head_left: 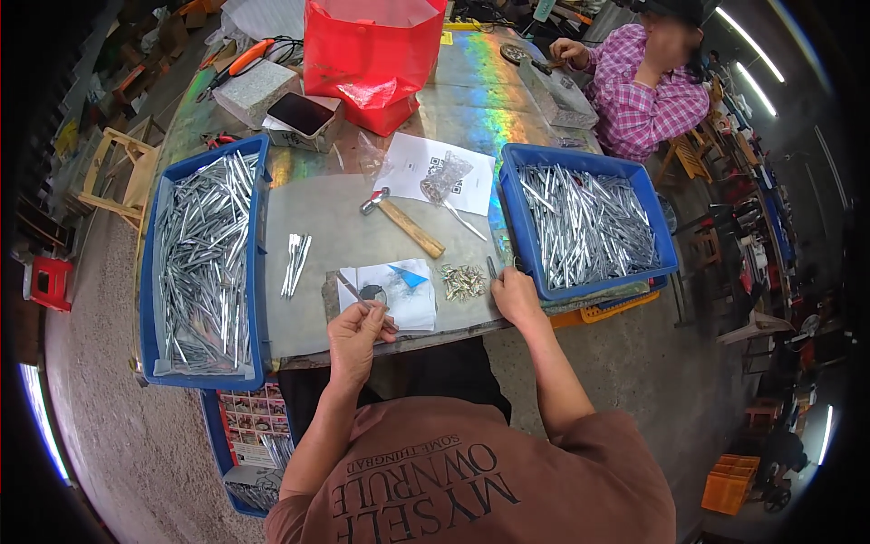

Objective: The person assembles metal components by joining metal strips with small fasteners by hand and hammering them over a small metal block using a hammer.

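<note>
Far to the left of the paper stack [419, 307] stands your left blue tray [257, 308], crowded with loose silver rods [204, 254]. Between that tray and the stack lies a small bunch of rods [295, 266], set roughly side by side, their long axes pointing away from you.

At the near left edge of the stack, your left hand [356, 331] is closed in a narrow pinch on a slender metal rod [348, 286], which slants out of your fingertips, away from you and to the left, over the paper. A blue scrap [410, 277] rests on the stack's far part. Beyond the stack lies a claw-free hammer [412, 228], its head to the far left and its wooden handle slanting back toward you and to the right.

Just right of the stack sits a heap of small metal fittings [463, 282]. The relation that seems to count is this: the heap is across the stack from your pinched rod, and your right hand [517, 297] is clearly nearer to it. That hand's fingers are at a slim grey piece [492, 267] pointing away from you; you can't tell whether they grip it. Farther right of the stack is your right blue tray [607, 284].
</note>
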Demonstrator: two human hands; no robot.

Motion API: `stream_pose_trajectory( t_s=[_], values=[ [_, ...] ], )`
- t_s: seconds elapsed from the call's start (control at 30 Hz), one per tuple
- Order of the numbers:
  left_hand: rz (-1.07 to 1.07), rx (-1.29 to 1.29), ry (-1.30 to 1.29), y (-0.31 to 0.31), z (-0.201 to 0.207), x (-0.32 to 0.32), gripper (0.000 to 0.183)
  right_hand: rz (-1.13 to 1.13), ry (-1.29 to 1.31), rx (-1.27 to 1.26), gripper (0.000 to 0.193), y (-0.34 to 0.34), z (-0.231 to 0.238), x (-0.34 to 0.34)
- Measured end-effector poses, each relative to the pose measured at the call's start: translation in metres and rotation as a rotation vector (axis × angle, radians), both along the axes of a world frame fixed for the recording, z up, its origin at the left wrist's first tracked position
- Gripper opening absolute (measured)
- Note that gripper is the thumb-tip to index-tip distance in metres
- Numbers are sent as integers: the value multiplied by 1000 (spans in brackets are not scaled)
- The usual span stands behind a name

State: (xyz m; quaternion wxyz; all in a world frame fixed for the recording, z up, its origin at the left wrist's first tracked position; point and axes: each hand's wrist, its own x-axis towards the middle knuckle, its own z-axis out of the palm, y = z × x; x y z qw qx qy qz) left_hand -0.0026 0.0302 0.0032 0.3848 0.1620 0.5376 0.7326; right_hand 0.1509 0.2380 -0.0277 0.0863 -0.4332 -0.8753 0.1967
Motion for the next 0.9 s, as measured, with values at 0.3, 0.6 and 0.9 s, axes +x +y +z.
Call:
stream_pose_trajectory(
  t_s=[0.3,0.6,0.9],
  values=[
    [-130,11,-33,-2,6,13,15,-33,567,-477,15,-42,39,-7],
    [-309,-15,-7,-5,4,29,13,169,703,-843,15,-88,65,-23],
    [-339,-28,19,-9,6,32,12,204,716,-1000,9,-101,67,-26]
  ],
)
